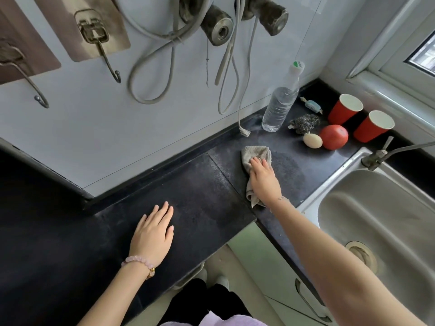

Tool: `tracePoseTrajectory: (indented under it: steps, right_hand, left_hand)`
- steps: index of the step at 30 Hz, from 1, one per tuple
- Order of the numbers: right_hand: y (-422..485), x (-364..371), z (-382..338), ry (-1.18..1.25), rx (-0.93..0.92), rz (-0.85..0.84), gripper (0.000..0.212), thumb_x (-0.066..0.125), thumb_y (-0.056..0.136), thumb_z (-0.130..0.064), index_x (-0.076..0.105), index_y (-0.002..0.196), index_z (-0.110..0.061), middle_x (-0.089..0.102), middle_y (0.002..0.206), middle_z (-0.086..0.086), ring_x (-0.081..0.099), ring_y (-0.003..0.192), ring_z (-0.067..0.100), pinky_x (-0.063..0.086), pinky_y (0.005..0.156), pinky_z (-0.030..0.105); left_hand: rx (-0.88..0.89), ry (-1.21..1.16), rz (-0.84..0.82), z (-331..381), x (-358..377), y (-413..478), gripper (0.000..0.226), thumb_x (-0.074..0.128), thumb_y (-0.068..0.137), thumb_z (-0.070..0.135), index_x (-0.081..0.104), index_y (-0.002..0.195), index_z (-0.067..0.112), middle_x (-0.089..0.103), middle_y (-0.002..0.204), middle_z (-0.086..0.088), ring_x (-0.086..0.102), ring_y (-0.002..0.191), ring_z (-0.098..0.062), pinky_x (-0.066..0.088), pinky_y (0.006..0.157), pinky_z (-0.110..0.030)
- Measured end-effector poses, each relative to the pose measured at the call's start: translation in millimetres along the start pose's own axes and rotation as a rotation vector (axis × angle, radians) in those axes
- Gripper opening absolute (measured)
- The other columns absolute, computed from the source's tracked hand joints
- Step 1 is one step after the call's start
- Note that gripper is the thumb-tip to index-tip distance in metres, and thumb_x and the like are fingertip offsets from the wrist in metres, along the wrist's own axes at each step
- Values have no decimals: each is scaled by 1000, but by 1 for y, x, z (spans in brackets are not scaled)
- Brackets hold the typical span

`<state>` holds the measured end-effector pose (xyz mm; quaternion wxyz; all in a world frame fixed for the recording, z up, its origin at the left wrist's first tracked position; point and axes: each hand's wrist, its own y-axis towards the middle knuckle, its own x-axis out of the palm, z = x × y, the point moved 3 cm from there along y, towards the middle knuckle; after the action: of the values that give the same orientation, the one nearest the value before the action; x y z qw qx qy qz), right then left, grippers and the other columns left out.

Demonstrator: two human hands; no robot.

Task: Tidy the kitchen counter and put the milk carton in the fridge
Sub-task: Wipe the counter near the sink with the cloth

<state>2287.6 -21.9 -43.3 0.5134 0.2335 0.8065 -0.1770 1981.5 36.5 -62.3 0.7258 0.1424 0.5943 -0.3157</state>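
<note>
My right hand (264, 178) presses flat on a grey cloth (255, 154) that lies on the dark kitchen counter (200, 196), left of the sink. My left hand (153, 234) rests palm down on the counter nearer to me, fingers spread, holding nothing. Behind the cloth stand a clear water bottle (281, 104), a steel scourer (304, 123), an egg (312, 140) and a tomato (333, 137). No milk carton is in view.
Two red paper cups (344, 109) (373, 125) stand by the window corner, with a wrapped sweet (312, 105) beside them. A steel sink (376, 220) with a tap (381, 155) lies at the right. Cables (242, 102) and hooks (110, 64) hang on the wall behind.
</note>
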Motion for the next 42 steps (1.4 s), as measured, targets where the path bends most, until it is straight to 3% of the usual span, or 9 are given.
tracePoseTrajectory:
  steps: [5,11,13,16,23,29,34,37,42]
  right_hand:
    - [-15,20,-57,52,-256,31,34,54,83,-4,62,116,-2,63,123,16,52,122,37,37,105,48]
    - [-73,36,-38,-22,-422,-123,43,39,92,-24,53,131,-16,53,139,1,42,134,23,35,111,42]
    - [-73,22,-12,-11,-363,-93,40,48,90,-13,54,130,-14,54,138,3,43,133,24,39,108,43]
    - [-51,4,23,4,-146,-66,41,42,95,-12,48,135,-15,44,146,1,31,140,20,29,115,35]
    - [14,-15,41,73,122,-10,41,38,96,-15,43,136,-11,36,150,7,23,142,27,21,117,39]
    - [4,1,6,139,-23,-79,43,56,89,-23,51,131,-17,48,140,1,35,136,24,32,112,39]
    - [-39,15,-9,158,-121,-28,35,58,89,-21,60,124,-17,55,136,-3,39,135,16,25,111,22]
    - [-48,12,-7,192,-124,10,29,55,91,-20,63,119,-15,59,131,-3,43,132,15,24,108,15]
    - [-48,4,-2,432,56,-10,27,53,93,-17,64,117,-17,65,121,-3,56,115,13,41,91,24]
  left_hand:
    - [2,37,24,0,4,0,49,66,81,17,52,128,12,51,137,-5,48,126,-28,41,100,-48]
    - [18,76,86,-3,3,0,43,51,85,23,53,127,13,53,136,-4,50,124,-26,43,98,-46]
    - [20,85,77,-3,3,-1,47,39,84,30,54,126,14,54,135,-4,52,123,-26,43,97,-46]
    - [19,65,73,-2,4,-1,53,29,84,34,53,127,14,53,136,-3,50,124,-26,42,98,-46]
    - [-20,-6,37,-1,7,0,46,55,87,21,47,132,15,44,143,-1,40,133,-25,33,106,-45]
    - [-30,-44,17,0,6,0,48,51,90,22,41,137,17,36,148,1,31,138,-23,25,111,-44]
    - [-26,-75,-4,1,1,-1,49,43,93,25,31,141,20,25,152,4,21,142,-19,17,114,-39]
    - [-22,-47,4,2,-2,-3,50,42,94,26,28,142,21,25,153,4,21,142,-18,18,114,-38]
    - [-85,-41,-17,11,-12,-10,47,33,96,27,26,143,24,20,154,8,17,142,-12,20,115,-32]
